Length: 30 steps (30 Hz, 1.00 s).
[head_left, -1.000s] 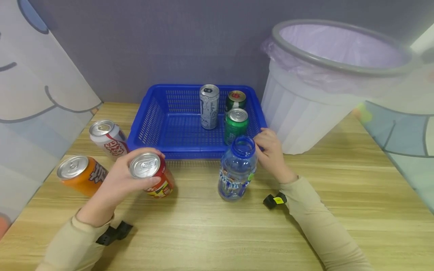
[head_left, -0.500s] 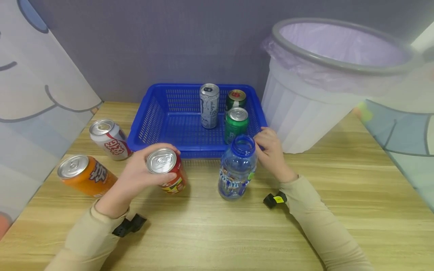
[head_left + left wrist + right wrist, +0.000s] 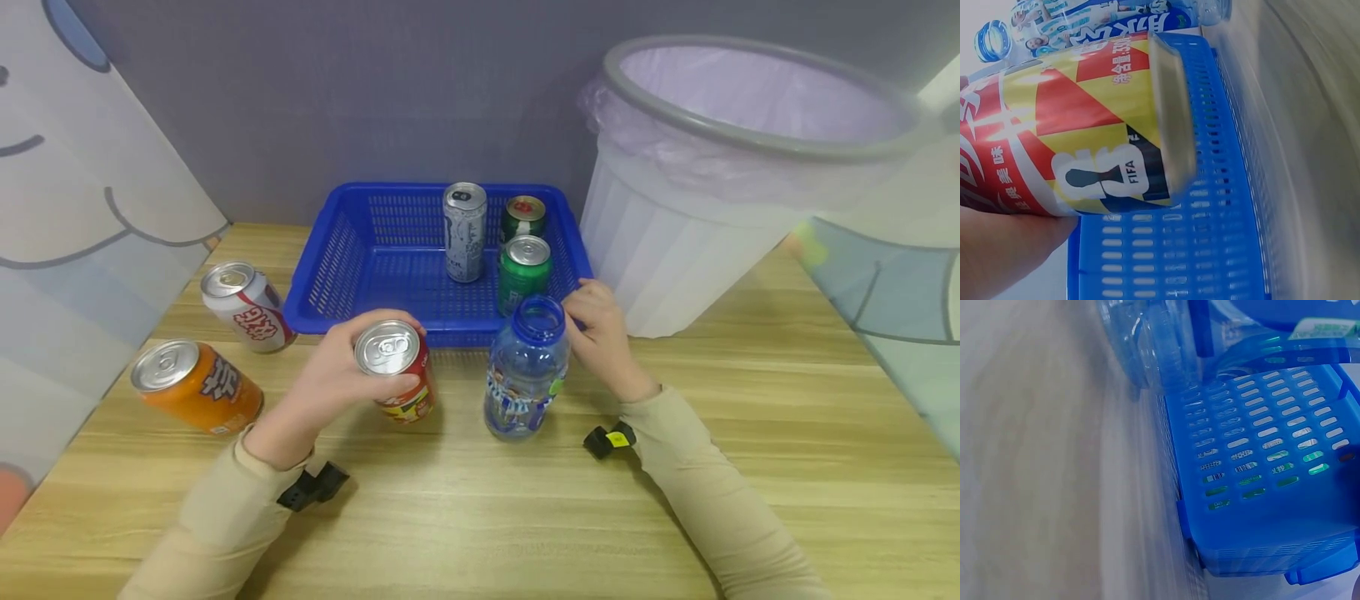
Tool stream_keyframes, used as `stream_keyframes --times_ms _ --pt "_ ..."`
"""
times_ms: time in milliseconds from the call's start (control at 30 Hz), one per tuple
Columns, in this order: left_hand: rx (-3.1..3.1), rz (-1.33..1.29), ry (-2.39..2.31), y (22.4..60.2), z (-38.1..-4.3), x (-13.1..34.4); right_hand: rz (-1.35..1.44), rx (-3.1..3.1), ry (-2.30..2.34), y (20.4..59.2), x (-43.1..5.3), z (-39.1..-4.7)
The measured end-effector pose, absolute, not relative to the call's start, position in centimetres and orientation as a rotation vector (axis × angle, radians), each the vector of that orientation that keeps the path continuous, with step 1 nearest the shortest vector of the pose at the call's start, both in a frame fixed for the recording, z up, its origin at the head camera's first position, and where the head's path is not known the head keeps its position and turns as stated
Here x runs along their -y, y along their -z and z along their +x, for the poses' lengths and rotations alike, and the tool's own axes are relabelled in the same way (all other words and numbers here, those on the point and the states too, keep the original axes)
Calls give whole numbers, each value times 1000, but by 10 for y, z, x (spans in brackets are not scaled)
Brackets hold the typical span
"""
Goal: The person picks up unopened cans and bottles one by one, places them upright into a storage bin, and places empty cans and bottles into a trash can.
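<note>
Holding a glossy, cylindrical red metal can (image 3: 401, 362)

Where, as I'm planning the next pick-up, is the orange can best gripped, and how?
Probably around the upper part of the orange can, just below its silver lid, coming from above or the left: it is round, stands lid up, and the left sleeve is close on its right.
</note>
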State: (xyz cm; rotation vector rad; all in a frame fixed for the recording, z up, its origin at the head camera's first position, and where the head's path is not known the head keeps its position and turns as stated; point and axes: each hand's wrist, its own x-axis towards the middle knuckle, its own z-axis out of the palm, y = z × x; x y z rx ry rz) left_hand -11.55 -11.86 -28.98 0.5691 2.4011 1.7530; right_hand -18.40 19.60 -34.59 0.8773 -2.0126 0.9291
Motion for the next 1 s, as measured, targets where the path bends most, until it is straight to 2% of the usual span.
stream_keyframes --times_ms 1000 --pt "-2331 557 -1794 285 -120 92 879 2002 -950 346 -196 -184"
